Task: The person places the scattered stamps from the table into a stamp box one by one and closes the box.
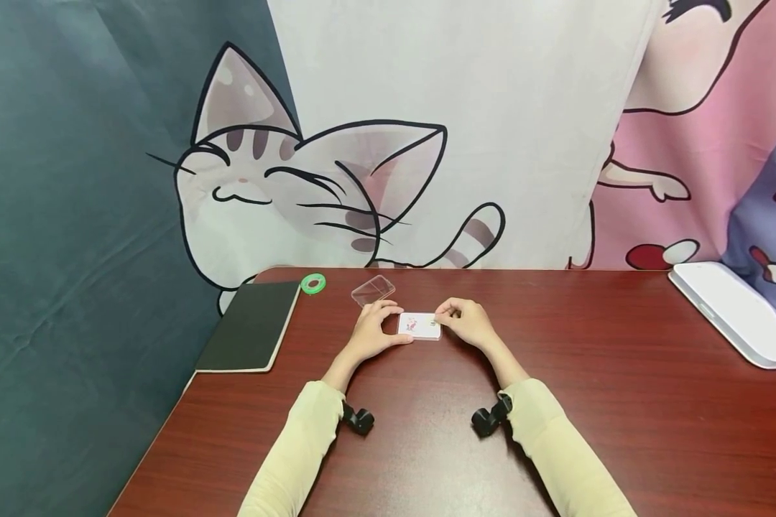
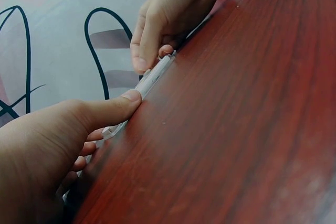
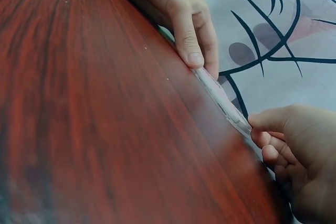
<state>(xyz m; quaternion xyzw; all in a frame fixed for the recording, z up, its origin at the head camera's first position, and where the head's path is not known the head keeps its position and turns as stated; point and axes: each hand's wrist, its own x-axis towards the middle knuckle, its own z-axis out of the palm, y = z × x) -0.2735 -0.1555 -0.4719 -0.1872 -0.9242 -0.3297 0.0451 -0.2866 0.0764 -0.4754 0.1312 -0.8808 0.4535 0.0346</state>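
Observation:
A flat white card with red print (image 1: 419,325) lies face up in a shallow clear case on the table. My left hand (image 1: 371,332) grips the left end of the case (image 2: 150,81), thumb along the near edge and fingers at the far side. At the right end, the thumb and curled fingers of my right hand (image 1: 468,323) pinch at the card's edge. In the right wrist view, the right thumb and fingertip (image 3: 254,121) meet right at the corner; whether they hold only the card or also the case, I cannot tell.
Just behind the left hand lies a clear plastic lid (image 1: 373,289). A green tape roll (image 1: 313,283) and a black notebook (image 1: 248,327) are at the table's back left. A white flat device (image 1: 737,312) sits at the far right. A printed curtain (image 1: 524,108) hangs behind the table.

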